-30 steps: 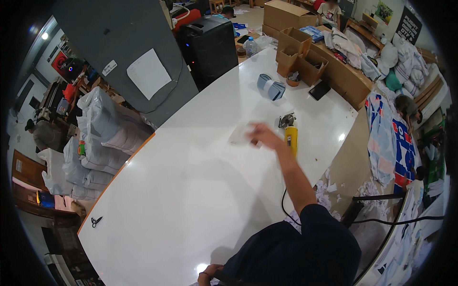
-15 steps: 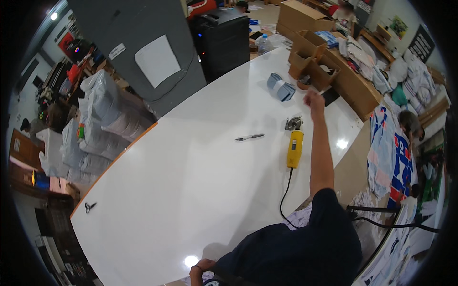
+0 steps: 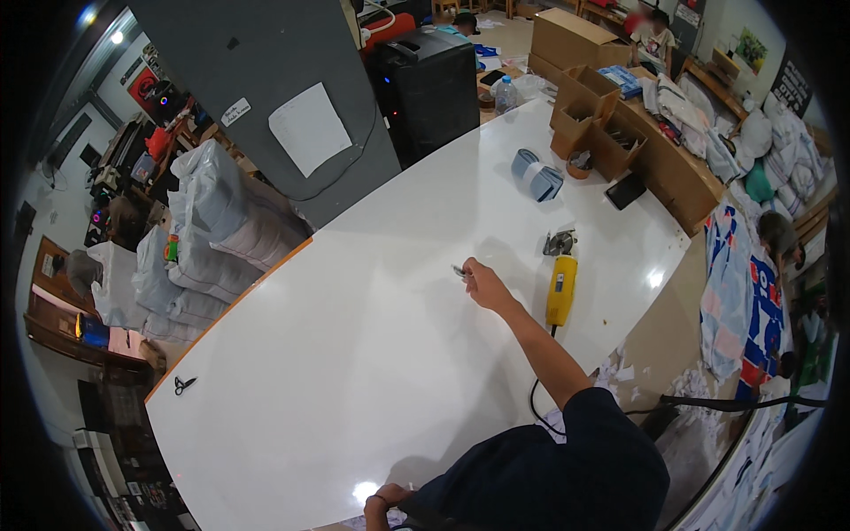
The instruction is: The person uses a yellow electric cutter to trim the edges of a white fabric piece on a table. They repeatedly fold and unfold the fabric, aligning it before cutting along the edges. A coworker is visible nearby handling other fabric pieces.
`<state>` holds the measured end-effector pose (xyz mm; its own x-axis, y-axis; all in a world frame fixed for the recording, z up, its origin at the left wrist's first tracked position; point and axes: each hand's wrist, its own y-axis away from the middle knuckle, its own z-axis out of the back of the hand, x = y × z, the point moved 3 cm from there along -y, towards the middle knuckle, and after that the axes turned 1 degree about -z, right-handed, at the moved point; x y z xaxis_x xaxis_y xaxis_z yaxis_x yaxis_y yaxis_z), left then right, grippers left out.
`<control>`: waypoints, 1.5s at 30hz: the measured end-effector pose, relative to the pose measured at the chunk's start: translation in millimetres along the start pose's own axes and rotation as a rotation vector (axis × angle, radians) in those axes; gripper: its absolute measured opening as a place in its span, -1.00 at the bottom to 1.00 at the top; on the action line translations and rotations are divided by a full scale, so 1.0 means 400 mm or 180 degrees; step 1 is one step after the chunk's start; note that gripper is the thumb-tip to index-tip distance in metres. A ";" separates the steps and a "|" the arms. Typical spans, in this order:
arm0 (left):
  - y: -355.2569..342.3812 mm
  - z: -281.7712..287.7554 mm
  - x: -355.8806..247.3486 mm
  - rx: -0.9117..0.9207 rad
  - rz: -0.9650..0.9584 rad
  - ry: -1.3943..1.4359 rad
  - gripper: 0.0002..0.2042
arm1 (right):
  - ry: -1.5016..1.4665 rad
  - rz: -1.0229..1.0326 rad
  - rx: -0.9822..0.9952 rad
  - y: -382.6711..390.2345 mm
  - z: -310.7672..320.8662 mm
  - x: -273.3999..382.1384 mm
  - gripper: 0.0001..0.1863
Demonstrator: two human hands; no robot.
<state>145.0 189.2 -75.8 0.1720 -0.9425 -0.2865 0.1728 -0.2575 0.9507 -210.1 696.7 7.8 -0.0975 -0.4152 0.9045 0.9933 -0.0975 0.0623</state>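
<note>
My right hand [image 3: 479, 283] is closed on a pen [image 3: 458, 270] over the middle of the white table. Only the pen's tip end shows beyond my fingers. My left hand [image 3: 387, 497] is low at the table's near edge, close to my body; its fingers are too small and partly hidden to read. To the right of my right hand lies a yellow electric cloth cutter [image 3: 560, 290] with a round metal head, its black cord running toward me. Farther off sits a folded blue-grey cloth bundle [image 3: 537, 175] with a pale band around it.
A black phone [image 3: 625, 191] and a tape roll [image 3: 580, 165] lie near open cardboard boxes [image 3: 616, 146] at the far right. Small black scissors [image 3: 184, 385] are at the table's left. Stuffed plastic sacks [image 3: 217, 208] stand beyond the left edge. Other people work farther back.
My right hand has come back from the far right, by the phone, to mid-table and has taken hold of the pen that lay there. My left hand remains at the near edge.
</note>
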 end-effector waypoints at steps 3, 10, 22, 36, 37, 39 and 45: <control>-0.027 -0.015 0.006 0.0230 0.0156 0.0114 -0.33 | -0.1443 0.0474 -0.0236 0.059 0.071 0.162 -0.68; -0.144 -0.035 0.073 0.0789 0.0428 0.0177 -0.32 | -0.3288 0.1142 -0.1737 0.080 0.346 0.222 -0.55; -0.014 0.061 -0.093 0.0233 0.0360 -0.0062 -0.32 | -0.4000 0.0609 -0.2515 0.194 0.497 0.196 -0.55; 0.052 0.055 -0.109 0.0009 0.0316 -0.0028 -0.31 | 0.0842 0.1955 -0.4816 0.064 0.848 0.619 -0.64; 0.057 0.057 -0.115 -0.0014 0.0308 -0.0003 -0.31 | 0.0979 0.1899 -0.4987 0.030 0.881 0.613 -0.64; 0.081 0.042 -0.116 -0.0109 0.0350 0.0105 -0.31 | 0.1059 0.2183 -0.4897 -0.073 0.908 0.595 -0.66; 0.086 0.068 -0.154 -0.0236 0.0200 0.0068 -0.30 | 0.1915 0.0127 -0.4210 -0.324 1.068 0.195 -0.21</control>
<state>114.1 232.6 -22.1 0.2053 -0.9513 -0.2298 0.2322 -0.1808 0.9557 -319.8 1063.4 250.6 -0.4129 -0.7142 0.5652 0.2458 -0.6849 -0.6859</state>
